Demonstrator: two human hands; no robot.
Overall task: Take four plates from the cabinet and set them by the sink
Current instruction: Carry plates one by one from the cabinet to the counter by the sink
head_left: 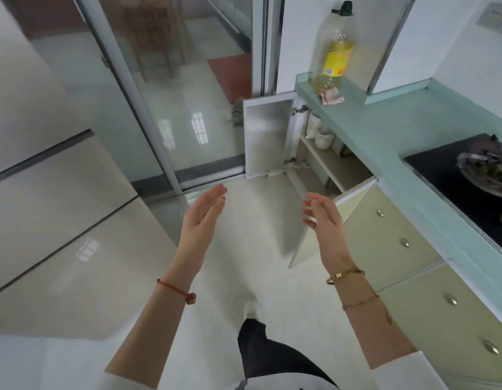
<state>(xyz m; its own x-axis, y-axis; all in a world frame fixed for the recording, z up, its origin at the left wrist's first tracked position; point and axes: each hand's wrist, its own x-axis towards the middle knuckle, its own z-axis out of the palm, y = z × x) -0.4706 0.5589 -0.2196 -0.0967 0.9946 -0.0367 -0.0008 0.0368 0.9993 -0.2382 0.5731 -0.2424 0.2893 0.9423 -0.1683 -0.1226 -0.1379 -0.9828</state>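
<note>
Both hands are held out in front of the body, empty and touching nothing. The left hand (204,212) is open, its fingers straight and close together, the palm turned inward toward the other hand. The right hand (322,218) is also open, its fingers loosely spread and slightly bent, the palm facing left. The two stand apart with bare floor showing between them, and both forearms reach forward and up from white sleeves. A red cord bracelet (173,288) circles the left wrist; a gold bangle (346,275) sits on the right wrist.

Just beyond and to the right of the right hand the cabinet (328,164) under the worktop (384,130) is open. Its near door (297,243) swings out just behind that hand's fingers. White crockery (321,133) is stacked on the upper shelf inside, well beyond the fingertips; whether plates are among it cannot be told.

Farther beyond the right hand, on the worktop, stands a tall clear bottle (335,49) with a yellow label (337,59); its writing is too small to read.
</note>
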